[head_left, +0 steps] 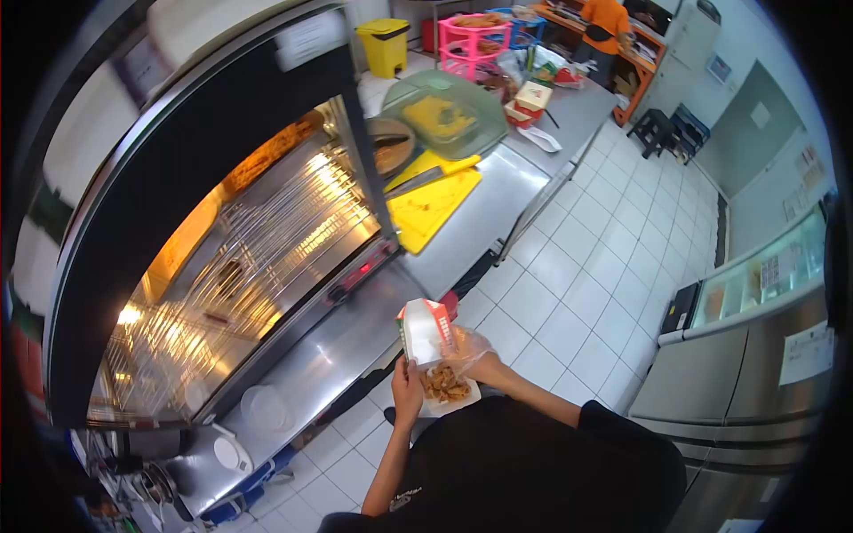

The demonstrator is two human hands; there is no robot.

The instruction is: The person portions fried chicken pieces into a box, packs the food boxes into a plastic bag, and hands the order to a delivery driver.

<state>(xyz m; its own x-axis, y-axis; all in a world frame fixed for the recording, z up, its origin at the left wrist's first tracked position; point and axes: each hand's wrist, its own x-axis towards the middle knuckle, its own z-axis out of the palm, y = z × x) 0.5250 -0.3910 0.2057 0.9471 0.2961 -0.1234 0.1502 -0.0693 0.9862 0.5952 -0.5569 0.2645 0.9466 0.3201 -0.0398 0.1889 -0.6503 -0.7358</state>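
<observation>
An open paper takeaway box (420, 330), white inside with red printing on its flap, is held close in front of my body. Browned pieces of food, like fried chicken (444, 384), lie in its lower half. My left hand (407, 389) grips the box's left side, thumb up along the edge. On the other side, my right hand (468, 352) wears a loose clear plastic glove and holds the box near its raised lid. The glove's folds partly hide those fingers.
A lit glass warming cabinet (258, 240) with wire racks stands left on a steel counter (480, 200). A knife (431, 176) lies on a yellow cutting board (435, 209). Beyond are a clear tub (453, 115) and a person in orange (606, 22). Steel fridges (693, 373) stand right.
</observation>
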